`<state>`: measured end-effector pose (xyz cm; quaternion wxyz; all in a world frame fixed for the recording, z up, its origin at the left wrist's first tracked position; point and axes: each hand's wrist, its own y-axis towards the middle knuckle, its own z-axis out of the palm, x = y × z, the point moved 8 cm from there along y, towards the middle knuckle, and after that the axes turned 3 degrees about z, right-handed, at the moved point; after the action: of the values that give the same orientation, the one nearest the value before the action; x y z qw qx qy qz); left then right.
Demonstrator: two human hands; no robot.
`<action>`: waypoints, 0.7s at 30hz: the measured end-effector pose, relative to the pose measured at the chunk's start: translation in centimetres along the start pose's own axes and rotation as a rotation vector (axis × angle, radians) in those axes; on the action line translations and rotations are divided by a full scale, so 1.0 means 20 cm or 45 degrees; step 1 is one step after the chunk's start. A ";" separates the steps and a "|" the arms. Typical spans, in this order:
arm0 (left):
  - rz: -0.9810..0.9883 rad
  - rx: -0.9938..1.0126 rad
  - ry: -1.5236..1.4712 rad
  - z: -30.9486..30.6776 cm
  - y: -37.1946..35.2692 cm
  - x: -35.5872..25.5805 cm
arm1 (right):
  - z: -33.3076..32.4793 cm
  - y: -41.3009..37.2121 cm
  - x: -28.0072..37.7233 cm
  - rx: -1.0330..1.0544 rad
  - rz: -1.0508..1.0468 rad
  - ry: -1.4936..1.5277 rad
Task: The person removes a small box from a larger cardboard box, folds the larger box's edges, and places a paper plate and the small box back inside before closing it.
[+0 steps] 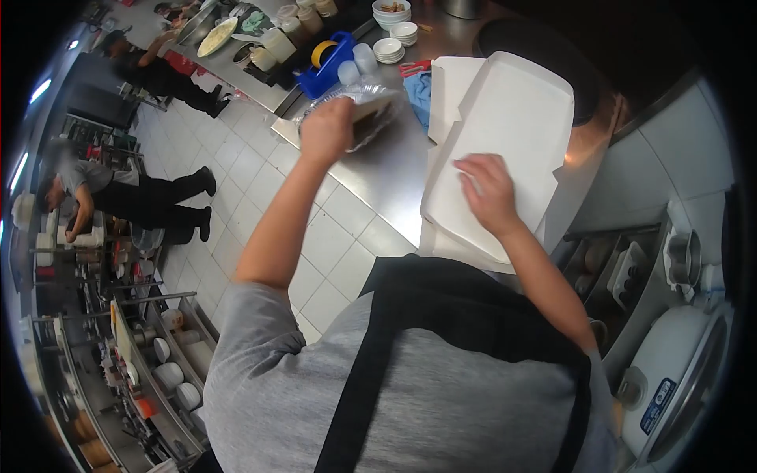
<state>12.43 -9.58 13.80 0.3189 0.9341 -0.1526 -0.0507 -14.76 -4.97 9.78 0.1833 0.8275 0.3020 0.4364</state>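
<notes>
My left hand (327, 130) is closed at the near edge of the metal counter. It grips a clear plastic container (384, 130), in or against which a pale-edged, dark piece shows; motion blur hides what that piece is. Above an unfolded white cardboard box (524, 118), my right hand (490, 193) hovers with thumb and fingers apart and holds nothing. The box lies open, its side walls raised, and a flap extends to its left.
Beside the box are a blue cloth (418, 98) and red-handled scissors (415, 68). Further back stand a blue basket (327, 71) with yellow tape (322, 54), small white dishes (389, 50) and squeeze bottles (277, 45). Two people (150, 193) (162, 75) work across the tiled floor (323, 244).
</notes>
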 end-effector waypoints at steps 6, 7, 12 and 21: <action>-0.083 0.120 -0.243 0.07 -0.24 -0.18 | 0.45 0.31 0.23 0.156 -0.289 -0.177; -0.070 -0.012 -0.251 0.00 -0.27 -0.21 | 0.57 0.31 0.14 0.338 -0.174 -0.202; 0.106 0.006 -0.454 0.03 -0.60 -0.38 | 0.63 0.37 0.04 0.380 -0.091 -0.071; 0.113 0.329 -0.696 0.21 -0.94 -0.45 | 0.71 0.09 0.14 0.431 -0.452 -0.330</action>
<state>7.76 4.93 -1.06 0.1464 0.9110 -0.2787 -0.2664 -1.02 -5.06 4.67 0.1532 0.8293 0.4851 0.2314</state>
